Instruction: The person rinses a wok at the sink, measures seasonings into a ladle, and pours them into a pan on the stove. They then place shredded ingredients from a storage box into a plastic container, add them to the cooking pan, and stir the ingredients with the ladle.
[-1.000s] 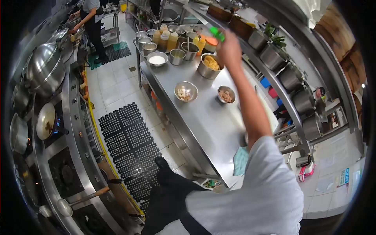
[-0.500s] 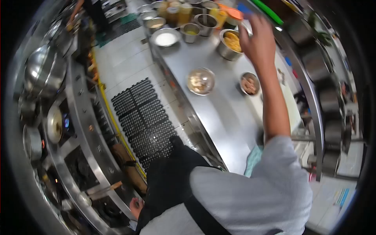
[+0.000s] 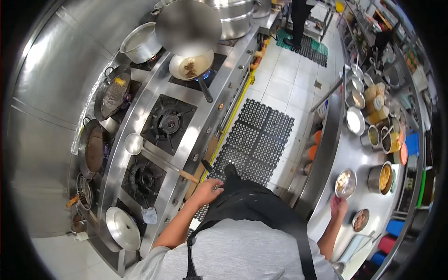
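Note:
My right hand is at the near rim of a small steel bowl with pale pieces in it, on the steel table, its fingers closed on the rim. My left hand hangs at the stove's front edge with curled fingers; what they hold, if anything, is too small to tell. Near it lies a ladle with a wooden handle. Farther up the stove, a pan with brown bits in liquid sits over a blue flame. A bowl of pinkish meat stands near my right hand.
A pot, two dark woks and a metal lid are on the left. Black mats cover part of the aisle. Bottles, a white-filled bowl and a yellow-filled pot stand right. Another person stands at the back.
The view has swung left toward the stove. My right hand has come down from the green-handled item near the shelf to the bowl of pale pieces. My left hand has come more into view.

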Tool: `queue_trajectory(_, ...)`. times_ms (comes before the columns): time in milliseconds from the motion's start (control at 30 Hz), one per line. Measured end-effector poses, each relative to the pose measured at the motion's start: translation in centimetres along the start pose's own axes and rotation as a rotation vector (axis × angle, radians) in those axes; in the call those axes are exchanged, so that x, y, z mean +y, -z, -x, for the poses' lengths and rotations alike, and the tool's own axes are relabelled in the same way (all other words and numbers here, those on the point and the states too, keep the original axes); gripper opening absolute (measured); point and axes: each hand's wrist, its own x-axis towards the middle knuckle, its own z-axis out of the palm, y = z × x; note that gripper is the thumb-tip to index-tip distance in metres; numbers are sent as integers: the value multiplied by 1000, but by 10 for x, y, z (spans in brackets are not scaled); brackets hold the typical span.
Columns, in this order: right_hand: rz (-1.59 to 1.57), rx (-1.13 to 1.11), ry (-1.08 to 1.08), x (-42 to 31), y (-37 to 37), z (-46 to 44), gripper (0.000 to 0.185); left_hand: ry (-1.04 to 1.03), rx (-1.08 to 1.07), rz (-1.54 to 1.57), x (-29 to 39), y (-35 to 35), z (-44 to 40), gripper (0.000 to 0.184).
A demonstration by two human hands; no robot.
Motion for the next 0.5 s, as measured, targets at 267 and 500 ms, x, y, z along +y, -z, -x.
queue_trajectory(267, 426, -68, 98, -27, -145, 19, 18, 13, 185, 270, -51, 54, -41, 34)
queue_trajectory(500, 602, -653, 9, -5, -439, 121, 12, 210, 274, 532, -85, 104, -42, 37)
